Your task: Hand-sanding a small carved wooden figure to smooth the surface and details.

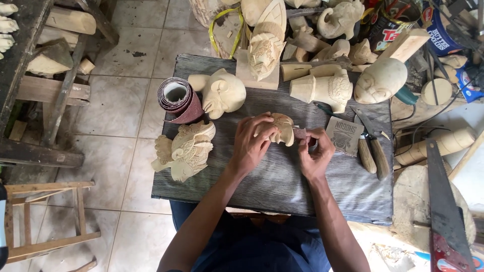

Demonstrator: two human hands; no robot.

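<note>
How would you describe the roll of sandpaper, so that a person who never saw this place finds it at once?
Start at the dark grey board where the left hand and right hand hold a small carving. Go to the board's far left corner. There lies the sandpaper roll, beside a round-headed carving. It is the only dark red thing among pale wood pieces, with a hollow white centre.

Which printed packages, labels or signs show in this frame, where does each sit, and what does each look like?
Sandpaper sheet: on the dark board, just right of the right hand; grey-brown square, dark print.
Dark can: top edge, behind the carvings; round, black with red and yellow label.
Blue tub: top right; round, blue with white print.
Saw handle: bottom right; red with a printed label.
Blue printed wrapper: right edge, partly hidden.
</note>
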